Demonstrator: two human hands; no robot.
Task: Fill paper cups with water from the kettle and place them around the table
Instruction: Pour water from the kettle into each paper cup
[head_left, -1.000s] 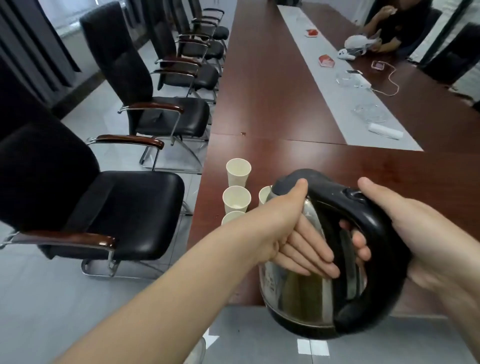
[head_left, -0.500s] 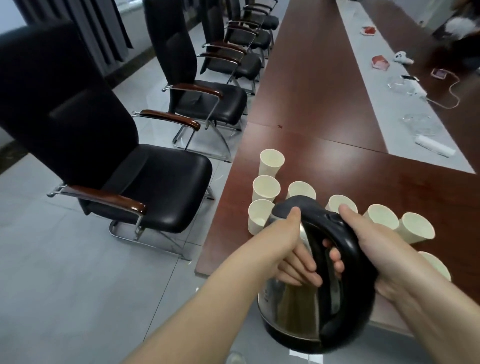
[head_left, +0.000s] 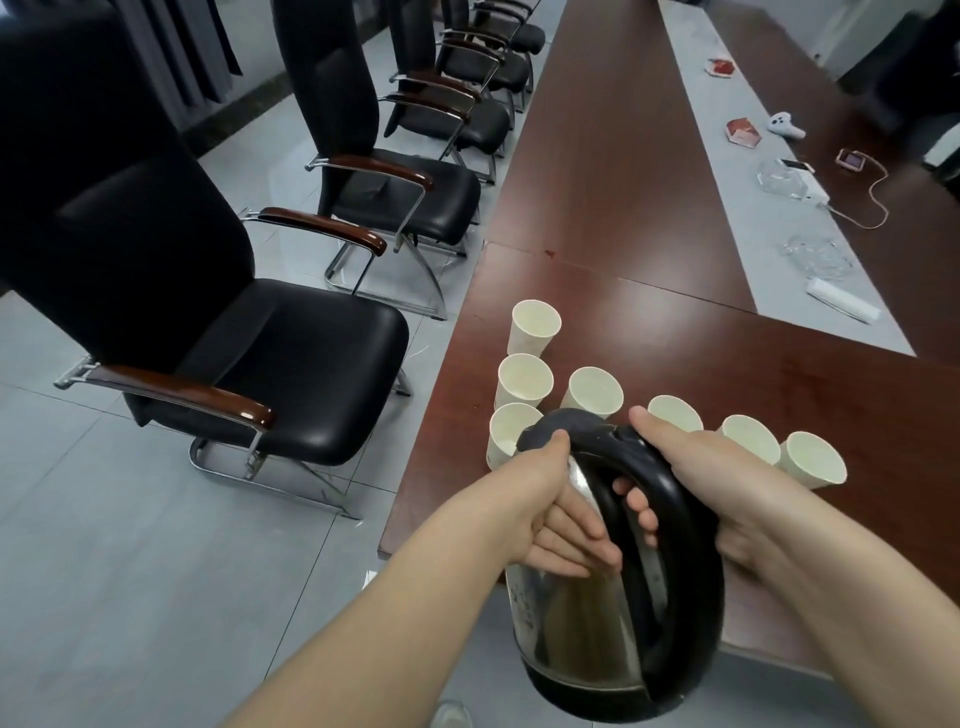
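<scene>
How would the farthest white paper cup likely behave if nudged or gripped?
The tall, narrow-based white paper cup probably tips easily. Thin-looking walls suggest light and crushable. Near the reddish-brown wooden table edge, it might fall off.

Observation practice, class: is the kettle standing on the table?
No: the left hand and right hand hold the kettle tilted in the air.

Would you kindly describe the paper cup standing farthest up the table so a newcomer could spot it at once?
Find the dark-red table, then the cluster of paper cups at its near left corner, by the kettle. Three line the left edge; yours is the farthest cup, with no cup beside or beyond it.
</scene>
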